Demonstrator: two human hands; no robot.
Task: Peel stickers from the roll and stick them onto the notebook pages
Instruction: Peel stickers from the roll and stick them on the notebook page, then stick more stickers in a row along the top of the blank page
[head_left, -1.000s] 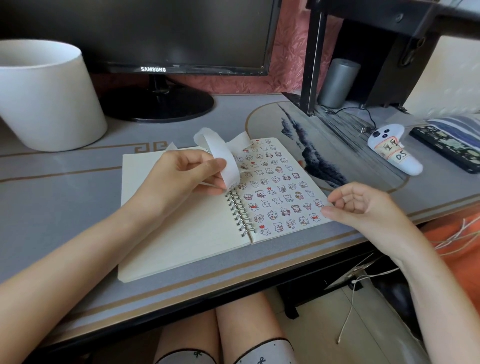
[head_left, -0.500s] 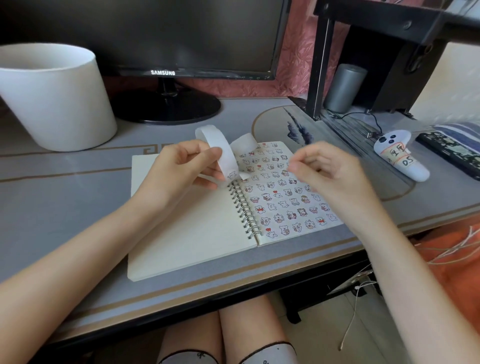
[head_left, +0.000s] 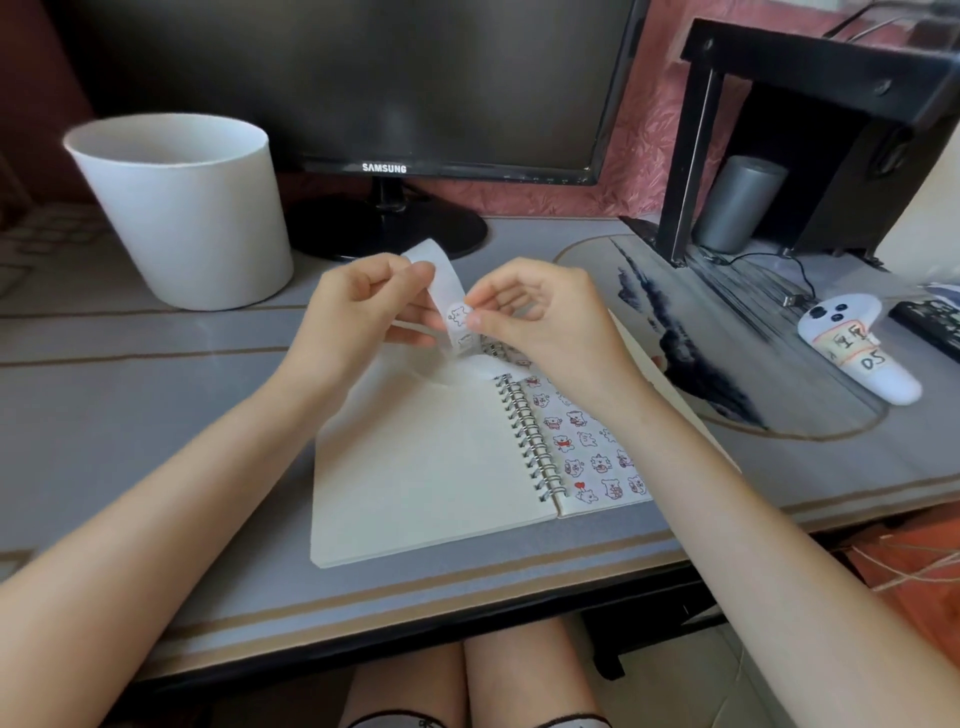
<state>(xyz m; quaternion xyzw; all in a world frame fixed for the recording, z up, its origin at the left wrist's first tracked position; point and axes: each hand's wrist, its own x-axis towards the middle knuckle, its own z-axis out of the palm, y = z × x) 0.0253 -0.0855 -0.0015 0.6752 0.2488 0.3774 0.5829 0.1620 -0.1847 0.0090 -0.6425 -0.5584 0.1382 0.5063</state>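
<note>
A spiral notebook (head_left: 431, 467) lies open on the grey desk. Its left page is blank; its right page is covered with several small cartoon animal stickers (head_left: 587, 441). Above the notebook's far edge my left hand (head_left: 358, 312) holds up a white strip of sticker roll (head_left: 441, 280). My right hand (head_left: 540, 317) meets it from the right, thumb and forefinger pinched on a round sticker (head_left: 460, 314) on the strip. My right forearm hides much of the right page.
A white bucket-shaped pot (head_left: 192, 208) stands at the back left. A black monitor (head_left: 395, 93) on its stand is behind the notebook. At right are a black shelf frame (head_left: 810, 130), a grey cylinder (head_left: 737, 202) and a white controller (head_left: 857, 348).
My right hand has moved from the notebook's right edge up and left to the strip and pinched a sticker. My left hand has lifted the strip a little higher.
</note>
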